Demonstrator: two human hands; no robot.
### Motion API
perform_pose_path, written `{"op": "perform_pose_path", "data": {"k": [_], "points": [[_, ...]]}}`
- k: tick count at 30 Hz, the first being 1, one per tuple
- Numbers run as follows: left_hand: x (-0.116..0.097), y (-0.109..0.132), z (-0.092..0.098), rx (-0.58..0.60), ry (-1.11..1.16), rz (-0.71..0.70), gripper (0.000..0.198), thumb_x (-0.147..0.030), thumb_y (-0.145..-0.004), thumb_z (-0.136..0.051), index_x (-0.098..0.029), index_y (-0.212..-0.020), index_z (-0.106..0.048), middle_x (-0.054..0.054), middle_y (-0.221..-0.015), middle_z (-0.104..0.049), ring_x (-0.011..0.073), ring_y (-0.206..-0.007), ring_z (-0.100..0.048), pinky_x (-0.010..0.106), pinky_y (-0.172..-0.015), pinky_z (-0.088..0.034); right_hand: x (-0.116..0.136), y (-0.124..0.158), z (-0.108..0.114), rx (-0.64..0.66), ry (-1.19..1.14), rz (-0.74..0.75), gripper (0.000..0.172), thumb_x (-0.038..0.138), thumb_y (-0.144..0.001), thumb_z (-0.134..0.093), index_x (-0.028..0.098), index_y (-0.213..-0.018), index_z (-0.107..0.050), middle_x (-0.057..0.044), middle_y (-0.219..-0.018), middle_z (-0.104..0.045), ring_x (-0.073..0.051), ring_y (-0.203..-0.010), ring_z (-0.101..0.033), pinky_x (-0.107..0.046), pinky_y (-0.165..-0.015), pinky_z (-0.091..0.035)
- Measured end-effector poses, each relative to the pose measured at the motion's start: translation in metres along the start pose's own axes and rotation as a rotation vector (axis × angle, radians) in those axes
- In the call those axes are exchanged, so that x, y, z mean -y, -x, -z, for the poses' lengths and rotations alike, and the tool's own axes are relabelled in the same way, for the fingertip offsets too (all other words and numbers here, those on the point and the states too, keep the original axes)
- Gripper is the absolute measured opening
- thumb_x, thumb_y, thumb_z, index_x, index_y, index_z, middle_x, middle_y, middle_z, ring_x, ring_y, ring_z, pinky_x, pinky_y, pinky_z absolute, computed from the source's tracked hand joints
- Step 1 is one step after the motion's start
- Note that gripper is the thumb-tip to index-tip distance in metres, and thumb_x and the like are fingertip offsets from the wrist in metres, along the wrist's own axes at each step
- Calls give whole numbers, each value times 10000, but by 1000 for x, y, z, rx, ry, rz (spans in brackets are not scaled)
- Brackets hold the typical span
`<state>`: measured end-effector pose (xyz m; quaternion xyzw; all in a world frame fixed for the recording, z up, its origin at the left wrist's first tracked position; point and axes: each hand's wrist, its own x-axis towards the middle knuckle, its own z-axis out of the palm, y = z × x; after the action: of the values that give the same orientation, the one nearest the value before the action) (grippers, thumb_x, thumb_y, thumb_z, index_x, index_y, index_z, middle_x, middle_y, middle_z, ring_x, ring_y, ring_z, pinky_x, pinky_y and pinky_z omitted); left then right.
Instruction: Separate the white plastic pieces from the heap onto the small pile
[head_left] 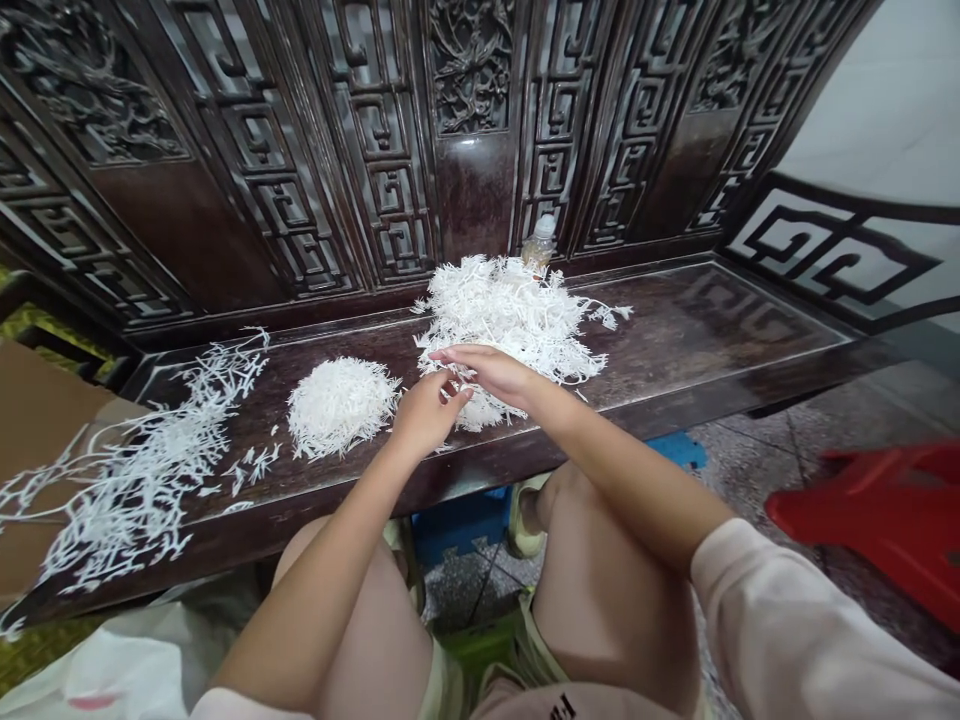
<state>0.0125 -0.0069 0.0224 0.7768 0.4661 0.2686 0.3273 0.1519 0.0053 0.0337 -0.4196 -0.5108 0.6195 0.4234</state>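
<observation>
My left hand (429, 412) is closed, its thumb and fingers curled toward each other at the front of a large heap of white branching plastic-looking sprigs (510, 315). What its fingertips hold, if anything, is too small to make out. Just above it, my right hand (499, 378) reaches leftward with its fingers stretched out, their tips over the left hand's fingers. White bits show between the two hands. Left of them sits a smaller rounded pile of short white pieces (341, 408). A long tangle of white branched stems (161, 480) lies at the far left.
The dark wooden bench (675, 335) has a carved backrest (472, 180). A small clear bottle with a white cap (540, 240) stands behind the heap. Cardboard (45, 430) is at the left, a red plastic stool (877, 510) at the right. Something blue (461, 522) lies under the bench.
</observation>
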Motion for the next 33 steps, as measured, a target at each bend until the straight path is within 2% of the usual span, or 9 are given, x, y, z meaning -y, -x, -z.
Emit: {"op": "perform_pose_path", "data": {"k": [5, 8, 11, 14, 18, 23, 27, 30, 33], "points": [[1, -2, -1, 20, 121, -33, 204, -360, -742, -466, -177, -763, -555, 17, -725, -581, 146, -673, -514, 261, -638, -381, -2, -2, 2, 35, -23, 13, 244, 361, -724, -554, 189, -861, -661, -43, -985, -604, -141, -925, -508, -279, -818, -364], [0, -4, 2, 8, 244, -27, 180, -345, -737, -468, -181, -761, -539, 3, -717, -567, 135, -660, -506, 249, -627, -375, 1, 0, 5, -22, -29, -4, 280, 387, -752, -513, 210, -934, -629, -36, -992, -581, -135, -906, -507, -267, -772, -386], [1, -4, 5, -50, 287, -10, 178, -353, -733, -471, -184, -712, -520, -5, -670, -539, 128, -625, -488, 240, -598, -360, 8, 6, 5, -73, -9, -87, 325, 441, -761, -476, 222, -970, -595, -38, -988, -572, -138, -886, -511, -263, -734, -396], [5, -5, 7, -136, 157, 22, 187, -356, -738, -462, -188, -683, -524, -1, -623, -523, 132, -584, -473, 246, -577, -337, 10, 8, 2, -41, 66, -75, 315, 447, -736, -503, 193, -898, -596, -43, -950, -580, -138, -866, -513, -262, -735, -390], [12, -6, 8, -214, -139, -16, 187, -323, -745, -459, -192, -665, -566, 20, -649, -548, 147, -607, -474, 261, -591, -306, -1, 0, 1, -38, 258, 62, 257, 359, -646, -615, 159, -805, -584, -27, -819, -579, -119, -780, -511, -271, -736, -383], [12, -5, 7, -219, -194, -22, 238, -378, -741, -470, -198, -622, -570, 17, -635, -532, 146, -609, -472, 264, -600, -301, -15, -10, 6, -114, 414, 170, 154, 302, -683, -552, 148, -689, -551, -4, -699, -548, -111, -692, -510, -285, -717, -386], [14, -7, 8, -298, -39, 81, 232, -422, -715, -497, -195, -728, -544, 8, -665, -526, 131, -613, -469, 253, -594, -327, -12, -9, 6, -128, 317, 144, 129, 278, -697, -522, 150, -679, -518, 4, -667, -550, -107, -661, -524, -277, -694, -395], [17, -11, 7, -257, 186, 128, 274, -402, -685, -541, -193, -861, -533, 8, -722, -542, 123, -645, -487, 246, -616, -361, -8, -7, 3, -108, 239, 96, 123, 275, -692, -533, 154, -683, -512, 12, -633, -557, -104, -635, -529, -272, -695, -396], [21, -14, 5, -183, 424, 193, 327, -405, -650, -576, -175, -880, -536, 13, -739, -547, 122, -663, -503, 249, -633, -381, -6, -4, 1, -97, 186, 60, 110, 268, -701, -529, 162, -698, -500, 22, -614, -563, -102, -622, -534, -268, -702, -392]]}}
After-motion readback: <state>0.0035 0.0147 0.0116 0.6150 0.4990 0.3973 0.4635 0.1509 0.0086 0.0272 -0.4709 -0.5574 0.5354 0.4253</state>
